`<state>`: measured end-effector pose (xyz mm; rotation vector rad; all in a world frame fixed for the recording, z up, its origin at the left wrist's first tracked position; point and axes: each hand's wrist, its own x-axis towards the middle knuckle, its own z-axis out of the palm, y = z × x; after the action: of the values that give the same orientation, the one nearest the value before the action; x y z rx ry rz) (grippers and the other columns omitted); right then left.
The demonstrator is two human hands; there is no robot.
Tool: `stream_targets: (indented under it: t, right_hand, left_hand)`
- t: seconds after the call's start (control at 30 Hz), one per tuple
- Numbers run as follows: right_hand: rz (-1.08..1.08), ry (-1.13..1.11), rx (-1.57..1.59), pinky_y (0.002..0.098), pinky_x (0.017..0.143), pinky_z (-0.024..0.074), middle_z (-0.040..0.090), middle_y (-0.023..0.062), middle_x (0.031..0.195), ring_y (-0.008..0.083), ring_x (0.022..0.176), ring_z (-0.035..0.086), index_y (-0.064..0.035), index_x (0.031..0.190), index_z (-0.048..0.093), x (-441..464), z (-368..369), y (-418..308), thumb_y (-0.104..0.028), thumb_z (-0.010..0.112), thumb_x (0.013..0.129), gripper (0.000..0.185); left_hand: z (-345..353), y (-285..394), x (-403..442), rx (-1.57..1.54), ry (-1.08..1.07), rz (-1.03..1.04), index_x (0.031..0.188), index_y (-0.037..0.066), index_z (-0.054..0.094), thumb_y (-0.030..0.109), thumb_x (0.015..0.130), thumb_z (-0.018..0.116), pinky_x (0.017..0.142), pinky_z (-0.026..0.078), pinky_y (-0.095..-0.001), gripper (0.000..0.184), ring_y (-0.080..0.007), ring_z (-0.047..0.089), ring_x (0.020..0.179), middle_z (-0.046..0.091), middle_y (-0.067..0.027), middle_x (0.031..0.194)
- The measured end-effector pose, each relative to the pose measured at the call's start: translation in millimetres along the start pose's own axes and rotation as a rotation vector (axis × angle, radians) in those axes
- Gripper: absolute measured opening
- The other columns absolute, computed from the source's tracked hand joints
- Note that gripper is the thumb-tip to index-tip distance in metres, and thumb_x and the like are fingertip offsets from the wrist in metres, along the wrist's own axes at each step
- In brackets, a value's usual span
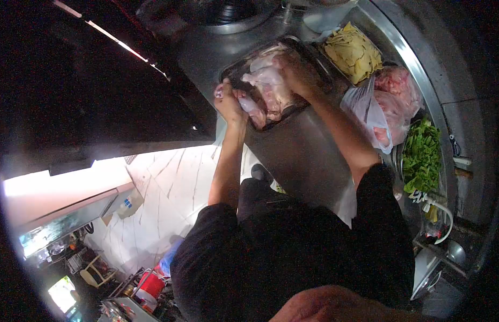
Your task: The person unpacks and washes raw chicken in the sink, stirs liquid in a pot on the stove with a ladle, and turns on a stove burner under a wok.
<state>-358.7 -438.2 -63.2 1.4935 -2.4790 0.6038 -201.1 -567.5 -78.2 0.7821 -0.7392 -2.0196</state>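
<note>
A dark rectangular tray (307, 110) holds several pale raw chicken pieces (271, 88) on the metal counter. My left hand (230, 107) is at the tray's near left edge, its fingers closed round the end of a raw chicken piece (250, 110). On the tray's far right side, my right hand (295, 75) reaches down onto the chicken. Its fingers look curled against a piece, though shadow and blur hide some of them.
Right of the tray sit a pile of flat yellowish pieces (354, 53), a plastic bag (362, 102) with pink raw meat (397, 102), and leafy greens (421, 155). The metal counter (308, 155) extends toward me. A round metal-rimmed item (228, 26) stands beyond the tray.
</note>
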Motion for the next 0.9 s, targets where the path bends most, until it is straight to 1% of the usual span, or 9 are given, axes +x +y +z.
stream_targets:
  t: [0.13,0.23,0.33,0.47,0.57,0.67,0.73,0.8,0.9]
  right_hand:
    - [0.126,0.300,0.273,0.0406,0.076,0.0465,0.060,0.0175,0.094,0.0346,0.088,0.059,-0.0038,0.102,0.056,-6,-27,7,-0.025,0.060,0.084,0.028]
    - [0.191,0.240,0.361,0.0398,0.069,0.0476,0.061,0.0169,0.086,0.0342,0.080,0.060,-0.0051,0.097,0.060,-9,-67,-15,-0.029,0.063,0.082,0.028]
    - [0.175,0.172,0.262,0.0379,0.066,0.0479,0.061,0.0160,0.082,0.0330,0.077,0.060,-0.0068,0.096,0.062,-11,-85,-31,-0.030,0.064,0.081,0.028]
    - [-0.065,0.181,0.006,0.0348,0.065,0.0480,0.063,0.0148,0.082,0.0307,0.076,0.061,-0.0082,0.099,0.063,-8,-96,-44,-0.029,0.064,0.081,0.027]
    - [0.350,-0.011,0.758,0.0353,0.069,0.0485,0.065,0.0139,0.089,0.0282,0.082,0.063,-0.0090,0.103,0.062,1,-106,-50,-0.028,0.063,0.081,0.029]
    - [0.158,0.170,0.469,0.0354,0.074,0.0486,0.065,0.0133,0.091,0.0268,0.085,0.063,-0.0110,0.106,0.062,27,-78,-10,-0.026,0.060,0.083,0.027]
    - [0.060,-0.101,0.409,0.0355,0.077,0.0482,0.065,0.0128,0.092,0.0255,0.086,0.064,-0.0120,0.105,0.063,39,-59,-1,-0.025,0.058,0.084,0.026]
    - [-0.305,-0.144,0.455,0.0369,0.078,0.0475,0.065,0.0128,0.090,0.0263,0.081,0.064,-0.0139,0.101,0.064,49,-6,22,-0.028,0.055,0.083,0.025]
    - [-0.335,-0.540,-0.097,0.0390,0.078,0.0466,0.065,0.0132,0.092,0.0285,0.080,0.063,-0.0132,0.099,0.065,55,-9,-9,-0.033,0.058,0.079,0.029]
  left_hand:
    - [35,1,-23,0.396,-0.326,0.109,0.105,0.000,0.060,0.012,0.086,0.058,0.054,0.044,-0.0220,0.022,-0.0074,0.053,0.062,0.062,-0.0060,0.078]
    - [56,-26,-43,0.646,-0.565,0.471,0.120,0.001,0.052,0.004,0.079,0.059,0.074,0.048,-0.0309,0.042,-0.0223,0.062,0.083,0.065,-0.0144,0.099]
    - [72,-48,-52,0.777,-0.551,0.431,0.118,0.001,0.052,-0.003,0.073,0.054,0.078,0.046,-0.0367,0.045,-0.0325,0.060,0.094,0.061,-0.0224,0.103]
    - [76,-52,-41,0.825,-0.566,0.317,0.110,-0.004,0.052,-0.001,0.080,0.050,0.079,0.046,-0.0332,0.030,-0.0246,0.059,0.091,0.061,-0.0197,0.100]
    - [70,-54,-30,0.705,-0.473,0.333,0.096,-0.004,0.058,0.011,0.083,0.058,0.073,0.046,-0.0373,0.020,-0.0312,0.061,0.083,0.063,-0.0201,0.086]
    - [84,1,-76,0.798,-0.464,0.168,0.093,-0.002,0.059,0.016,0.086,0.058,0.070,0.046,-0.0337,0.020,-0.0231,0.060,0.078,0.063,-0.0155,0.082]
    - [64,-20,-82,0.758,-0.481,0.430,0.089,0.000,0.060,0.015,0.084,0.061,0.069,0.045,-0.0289,0.016,-0.0171,0.057,0.075,0.062,-0.0085,0.079]
    - [44,-38,-90,0.643,-0.493,0.381,0.089,0.000,0.060,0.016,0.085,0.061,0.063,0.046,-0.0288,0.016,-0.0154,0.058,0.070,0.062,-0.0084,0.077]
    - [27,-33,-102,0.506,-0.487,0.292,0.088,0.001,0.060,0.014,0.084,0.062,0.060,0.046,-0.0279,0.014,-0.0132,0.058,0.066,0.062,-0.0068,0.073]
